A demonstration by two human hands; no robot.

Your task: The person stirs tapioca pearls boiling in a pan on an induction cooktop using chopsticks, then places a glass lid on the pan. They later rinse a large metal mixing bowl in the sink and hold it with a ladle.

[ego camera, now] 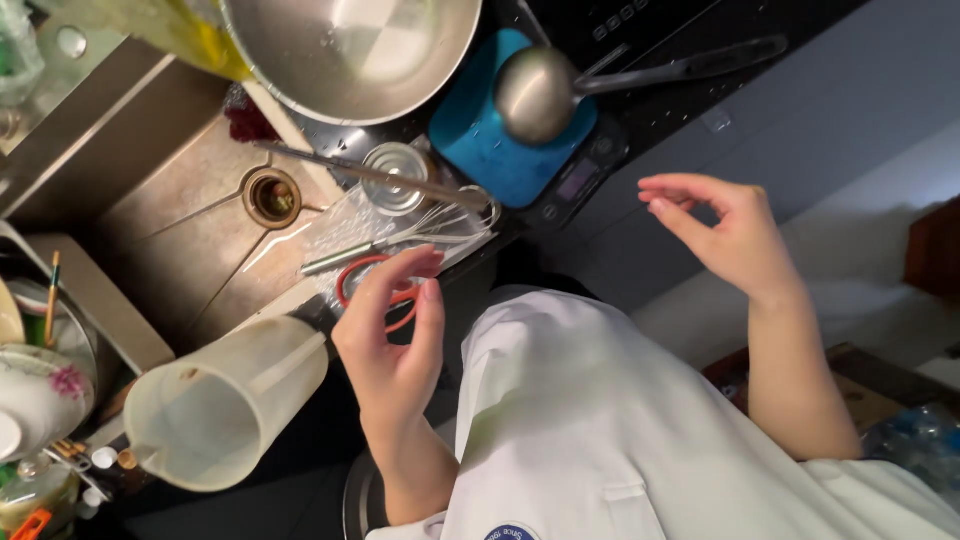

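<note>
My left hand hovers with its fingers spread just above a red ring that lies on the counter edge; whether the fingertips touch the ring I cannot tell. My right hand is raised in the air to the right, fingers loosely curled and apart, holding nothing. A wire whisk lies on clear plastic just beyond my left hand. My white coat fills the bottom of the view.
A steel ladle rests on a blue kitchen scale. A large steel bowl sits behind a small metal cup. A sink is on the left, with a translucent pitcher on its side and a floral cup.
</note>
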